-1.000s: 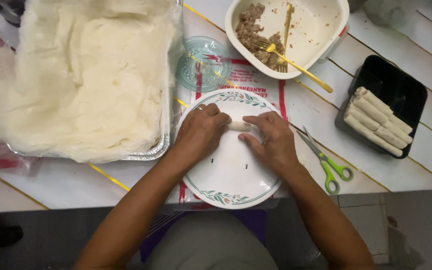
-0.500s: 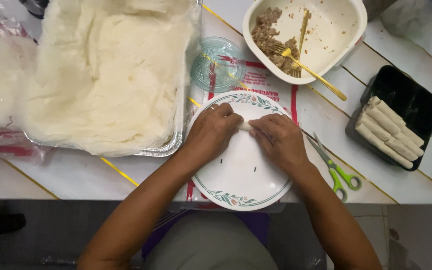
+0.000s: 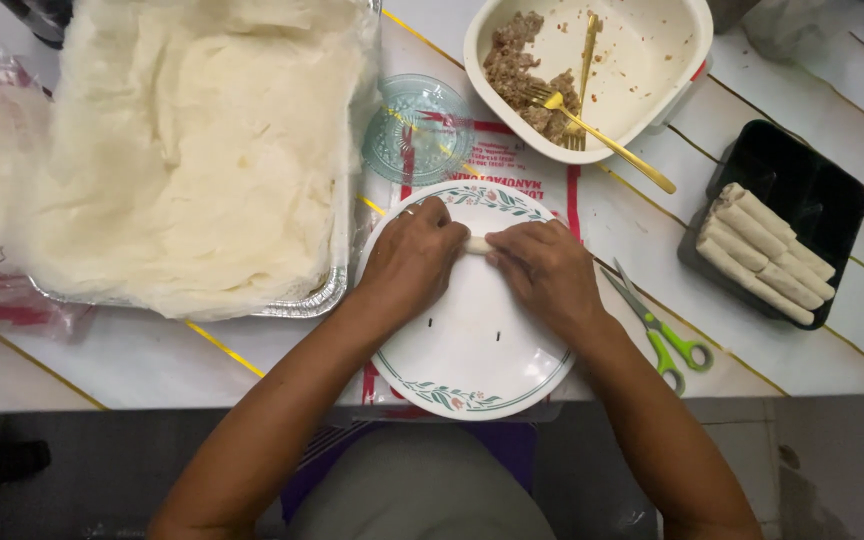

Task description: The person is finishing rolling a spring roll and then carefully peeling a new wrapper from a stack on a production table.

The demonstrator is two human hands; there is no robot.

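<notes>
Single view only, taken from a camera worn on the person's head, so no second view shares the scene. It looks almost straight down onto the table [image 3: 132,360], whose near edge runs across the lower part of the frame with the person's lap below it. The lens sits close: both forearms enter from the bottom edge and meet over the plate [image 3: 472,370] at centre. The foil tray [image 3: 302,300] on the left and the black tray [image 3: 812,180] on the right mark the width covered.
</notes>
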